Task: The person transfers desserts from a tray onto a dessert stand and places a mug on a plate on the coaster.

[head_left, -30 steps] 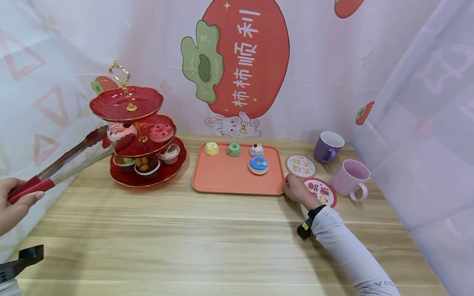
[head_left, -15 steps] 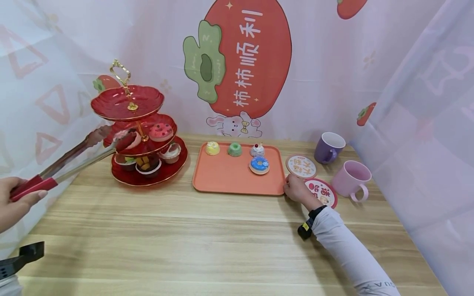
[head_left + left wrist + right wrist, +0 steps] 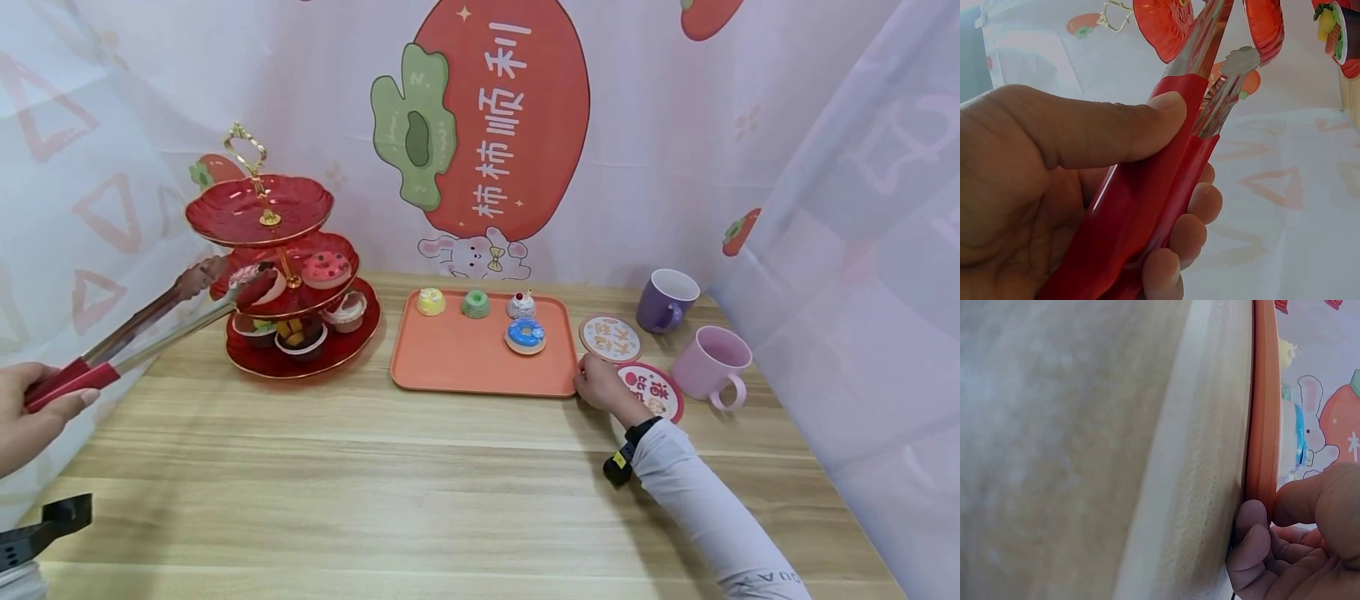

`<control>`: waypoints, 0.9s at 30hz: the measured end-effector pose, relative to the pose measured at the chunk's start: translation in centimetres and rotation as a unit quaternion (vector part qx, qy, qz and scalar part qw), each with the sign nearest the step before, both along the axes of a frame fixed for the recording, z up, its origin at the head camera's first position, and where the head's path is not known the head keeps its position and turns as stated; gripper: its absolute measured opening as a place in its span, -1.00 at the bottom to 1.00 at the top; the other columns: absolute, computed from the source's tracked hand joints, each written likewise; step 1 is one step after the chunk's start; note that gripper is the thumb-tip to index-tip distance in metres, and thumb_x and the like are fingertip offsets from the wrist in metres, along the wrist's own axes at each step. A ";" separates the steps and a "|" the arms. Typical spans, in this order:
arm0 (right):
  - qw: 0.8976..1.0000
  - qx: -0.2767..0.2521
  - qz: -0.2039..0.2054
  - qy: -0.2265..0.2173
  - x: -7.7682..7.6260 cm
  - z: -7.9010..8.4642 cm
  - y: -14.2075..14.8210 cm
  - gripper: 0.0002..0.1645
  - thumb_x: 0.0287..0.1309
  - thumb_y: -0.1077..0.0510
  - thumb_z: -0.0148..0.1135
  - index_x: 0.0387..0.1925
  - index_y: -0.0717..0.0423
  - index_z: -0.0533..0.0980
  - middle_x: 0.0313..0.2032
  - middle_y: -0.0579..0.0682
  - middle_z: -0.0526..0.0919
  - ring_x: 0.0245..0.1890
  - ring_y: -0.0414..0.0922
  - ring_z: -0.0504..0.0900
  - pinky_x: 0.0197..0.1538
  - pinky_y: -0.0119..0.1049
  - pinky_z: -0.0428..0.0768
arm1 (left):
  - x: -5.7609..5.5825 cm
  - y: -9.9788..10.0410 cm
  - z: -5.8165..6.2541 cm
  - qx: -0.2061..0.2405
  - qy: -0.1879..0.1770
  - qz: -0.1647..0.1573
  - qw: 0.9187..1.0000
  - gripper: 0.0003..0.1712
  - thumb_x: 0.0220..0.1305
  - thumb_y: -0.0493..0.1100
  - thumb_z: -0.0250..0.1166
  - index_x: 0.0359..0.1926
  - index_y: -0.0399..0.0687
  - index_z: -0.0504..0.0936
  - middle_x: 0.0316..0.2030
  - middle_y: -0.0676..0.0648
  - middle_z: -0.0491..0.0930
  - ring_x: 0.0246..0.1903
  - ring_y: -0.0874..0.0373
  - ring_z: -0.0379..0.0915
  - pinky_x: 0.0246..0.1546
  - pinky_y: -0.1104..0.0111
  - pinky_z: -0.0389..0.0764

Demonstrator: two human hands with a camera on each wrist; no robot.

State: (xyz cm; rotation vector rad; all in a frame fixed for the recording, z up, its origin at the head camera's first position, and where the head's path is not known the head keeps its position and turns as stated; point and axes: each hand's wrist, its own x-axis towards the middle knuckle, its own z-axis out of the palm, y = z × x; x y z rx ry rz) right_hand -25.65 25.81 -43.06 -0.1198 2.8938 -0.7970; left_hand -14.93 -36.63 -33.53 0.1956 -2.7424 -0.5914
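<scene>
At the left of the head view, my left hand grips the red-handled metal tongs. Its thumb lies on one handle and the fingers curl round the other, as the left wrist view shows. The parted tong tips reach to a pink doughnut on the middle tier of the red cake stand; one tip partly covers it. My right hand pinches the near right corner of the orange tray, thumb and fingers at its rim in the right wrist view.
A pink cake shares the middle tier; several cupcakes sit below. On the tray are a blue doughnut and yellow, green and white small cakes. Right of it lie two coasters, a purple mug and a pink mug.
The pink doughnut sits slightly lower and further right on the middle tier than a second ago. The tongs have shifted slightly right. My right hand stays at the tray corner.
</scene>
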 end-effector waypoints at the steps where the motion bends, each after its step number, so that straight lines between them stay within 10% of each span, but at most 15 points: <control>1: 1.000 0.000 -0.001 -0.001 0.0 0.0 0.0 -0.92 0.21 0.33 -0.01 -0.33 0.33 0.38 -0.54 0.07 0.41 -0.57 -0.07 0.41 -0.50 -0.27 0.36 | 0.1 0.3 0.2 -0.001 -0.001 0.001 1.000 -0.57 0.24 -0.27 0.22 -0.20 -0.65 0.27 -0.45 -0.53 0.32 -0.56 -0.24 0.32 -0.73 0.35 0.28; 12: 1.000 -0.001 0.002 0.005 0.1 0.0 0.0 -0.92 0.22 0.32 -0.02 -0.38 0.29 0.36 -0.57 0.07 0.40 -0.60 -0.08 0.40 -0.52 -0.27 0.34 | 0.9 0.5 -0.1 -0.009 0.033 0.000 0.999 -0.59 0.21 -0.26 0.27 -0.23 -0.62 0.33 -0.46 -0.52 0.35 -0.60 -0.16 0.31 -0.75 0.43 0.24; 19: 1.000 0.001 -0.001 -0.004 0.0 0.0 0.0 -0.92 0.21 0.32 -0.02 -0.34 0.31 0.37 -0.54 0.07 0.40 -0.58 -0.07 0.41 -0.51 -0.27 0.35 | 1.9 0.7 -0.4 0.012 0.069 -0.022 0.997 -0.63 0.15 -0.28 0.33 -0.24 -0.58 0.42 -0.51 -0.46 0.42 -0.67 0.51 0.09 -0.78 0.53 0.23; 27: 1.000 0.001 -0.009 -0.010 -0.1 0.1 -0.1 -0.93 0.21 0.32 -0.01 -0.34 0.31 0.37 -0.53 0.08 0.41 -0.56 -0.07 0.42 -0.50 -0.27 0.36 | 2.7 2.2 0.3 0.012 0.062 -0.061 0.996 -0.65 0.15 -0.31 0.31 -0.24 -0.59 0.41 -0.53 -0.42 0.43 -0.68 0.52 0.12 -0.77 0.53 0.25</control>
